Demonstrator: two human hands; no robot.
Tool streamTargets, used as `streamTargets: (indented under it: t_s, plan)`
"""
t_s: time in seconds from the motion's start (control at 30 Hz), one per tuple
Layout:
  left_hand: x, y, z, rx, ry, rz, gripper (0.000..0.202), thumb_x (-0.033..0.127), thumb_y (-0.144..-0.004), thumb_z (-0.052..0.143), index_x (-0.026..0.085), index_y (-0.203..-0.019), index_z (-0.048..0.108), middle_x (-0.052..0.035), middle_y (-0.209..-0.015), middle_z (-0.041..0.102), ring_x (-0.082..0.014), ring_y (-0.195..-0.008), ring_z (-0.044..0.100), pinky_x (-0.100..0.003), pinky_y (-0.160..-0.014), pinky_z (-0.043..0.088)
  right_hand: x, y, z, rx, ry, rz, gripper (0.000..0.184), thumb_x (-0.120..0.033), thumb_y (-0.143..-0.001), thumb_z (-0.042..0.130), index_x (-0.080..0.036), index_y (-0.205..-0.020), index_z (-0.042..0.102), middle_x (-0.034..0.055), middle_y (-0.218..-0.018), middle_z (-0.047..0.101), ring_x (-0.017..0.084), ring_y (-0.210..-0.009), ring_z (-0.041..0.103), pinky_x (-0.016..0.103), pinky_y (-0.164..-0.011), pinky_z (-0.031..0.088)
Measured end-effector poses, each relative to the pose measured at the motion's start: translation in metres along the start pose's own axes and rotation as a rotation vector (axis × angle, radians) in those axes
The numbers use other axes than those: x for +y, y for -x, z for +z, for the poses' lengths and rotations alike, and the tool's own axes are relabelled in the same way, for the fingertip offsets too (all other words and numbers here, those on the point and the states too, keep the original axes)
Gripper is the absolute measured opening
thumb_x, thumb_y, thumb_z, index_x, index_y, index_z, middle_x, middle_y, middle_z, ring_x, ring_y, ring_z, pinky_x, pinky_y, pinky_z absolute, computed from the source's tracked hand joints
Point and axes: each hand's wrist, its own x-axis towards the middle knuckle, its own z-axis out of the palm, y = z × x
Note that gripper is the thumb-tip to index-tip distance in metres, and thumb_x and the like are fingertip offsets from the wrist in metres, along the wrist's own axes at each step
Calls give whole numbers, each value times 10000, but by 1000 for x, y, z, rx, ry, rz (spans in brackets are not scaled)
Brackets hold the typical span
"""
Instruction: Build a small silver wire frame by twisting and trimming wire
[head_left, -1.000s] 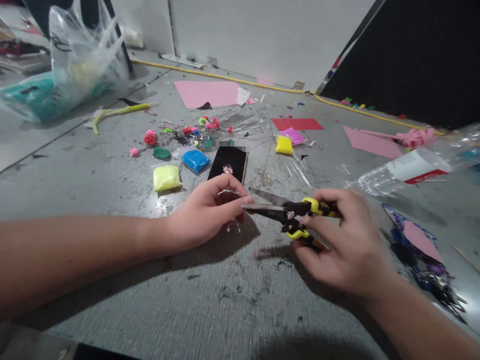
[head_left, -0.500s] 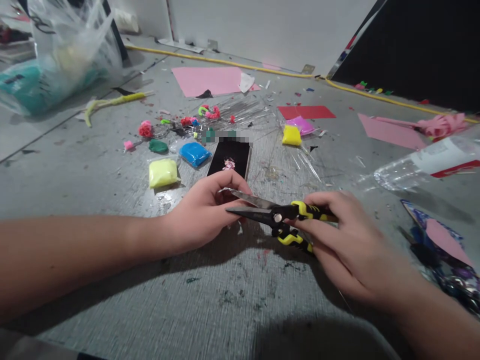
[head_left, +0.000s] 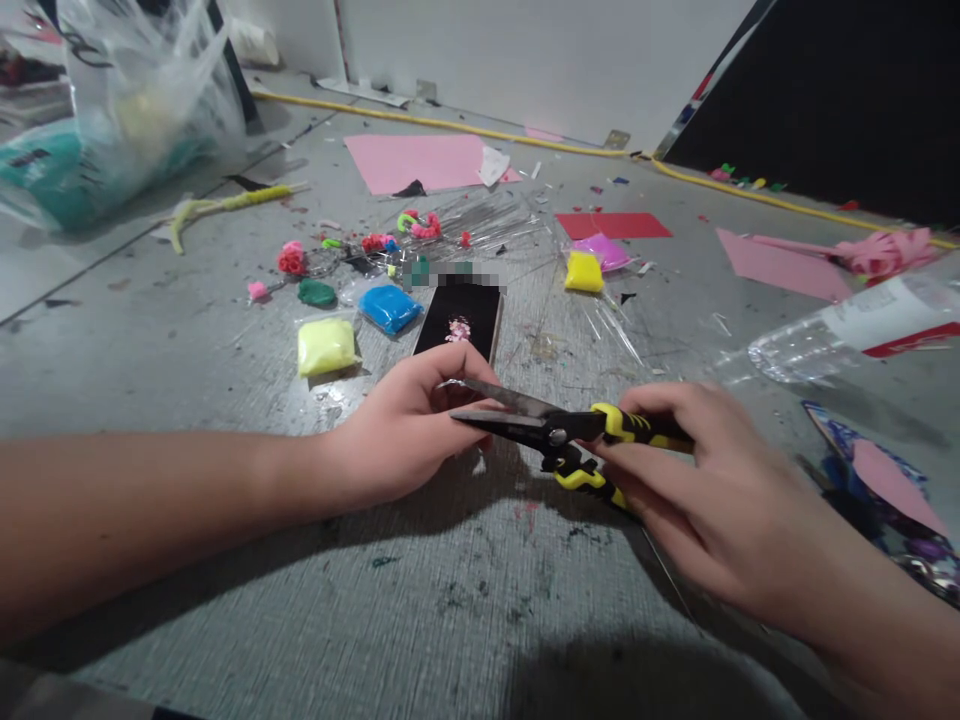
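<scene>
My right hand (head_left: 720,490) grips the yellow-and-black handles of a pair of scissors (head_left: 557,437). Their dark blades point left and are parted, with the tips against my left hand (head_left: 416,420). That hand is closed, its thumb and fingers curled together beside the blades. A thin shiny bit shows near its fingertips, too small to name; the rest of what it holds is hidden. Just beyond my left fingers lies a black phone (head_left: 463,315) with a pink figure on its screen.
Clay packets lie ahead: pale yellow (head_left: 326,347), blue (head_left: 388,308), bright yellow (head_left: 583,271) and purple (head_left: 602,250). Behind them are pink paper (head_left: 412,163) and red paper (head_left: 613,224). A plastic bottle (head_left: 840,325) lies at right, a plastic bag (head_left: 142,120) stands back left.
My right hand has shifted slightly to the right and the scissor handles have spread a little wider. My left hand has hardly moved.
</scene>
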Motion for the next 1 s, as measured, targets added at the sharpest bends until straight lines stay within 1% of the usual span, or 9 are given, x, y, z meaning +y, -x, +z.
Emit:
streamTargets:
  t_s: [0.1,0.2,0.3,0.37,0.53,0.67,0.83,0.9,1.0]
  plan:
    - [2,1,1,4,-17,19,140,128,-731,708,154,-743,571,40,-614,593,-52,-536,485,-179,-496,361,3,1,0,-9,15,-1,182,-113,-917,524,-196,-1026,644,145,-1141,513,271,-966,534,429,-778,518]
    - [3,1,2,6,-15,11,171,135,-752,721,153,-742,551,50,-595,578,-44,-526,476,-167,-483,349,5,2,-1,4,4,3,162,-130,-916,544,-208,-1017,644,140,-1123,527,274,-957,546,441,-783,524]
    - [2,1,3,12,0,-4,201,155,-765,740,164,-782,540,51,-606,596,-52,-529,503,-169,-475,364,6,2,0,52,-32,9,164,-187,-908,605,-199,-1069,628,148,-1151,529,292,-1006,567,469,-820,532]
    - [2,1,3,10,0,-12,205,151,-772,742,167,-805,541,44,-638,619,-56,-535,528,-174,-474,384,7,3,3,60,-73,24,233,-211,-904,619,-180,-1135,619,158,-1174,528,302,-1042,579,473,-828,540]
    - [2,1,3,11,24,-31,181,167,-803,725,169,-844,548,4,-739,690,-78,-566,599,-192,-495,441,12,1,14,24,-188,100,352,-233,-888,633,-189,-1237,617,150,-1181,539,313,-1075,583,504,-850,541]
    - [4,1,3,11,43,-56,134,130,-838,660,175,-816,537,-4,-762,728,-67,-569,590,-178,-499,457,15,1,20,92,-249,170,274,-251,-873,680,-220,-1144,643,111,-1125,555,264,-1032,598,447,-855,544]
    - [3,1,3,13,54,-62,131,133,-848,649,182,-822,530,-3,-748,734,-78,-574,611,-182,-495,454,11,2,24,108,-317,326,293,-398,-854,722,-237,-1096,685,112,-1173,562,291,-1079,598,496,-920,528]
    - [2,0,3,4,62,-58,133,141,-850,652,185,-835,527,0,-748,734,-80,-570,612,-189,-504,456,9,1,23,119,-405,359,310,-426,-859,711,-254,-1115,687,105,-1148,569,292,-1064,607,492,-892,544]
    - [1,0,2,-9,54,-64,144,146,-853,653,189,-832,517,10,-737,730,-76,-555,598,-190,-505,452,6,0,20,142,-574,402,310,-433,-881,696,-306,-1164,681,70,-1049,577,246,-940,635,409,-757,591]
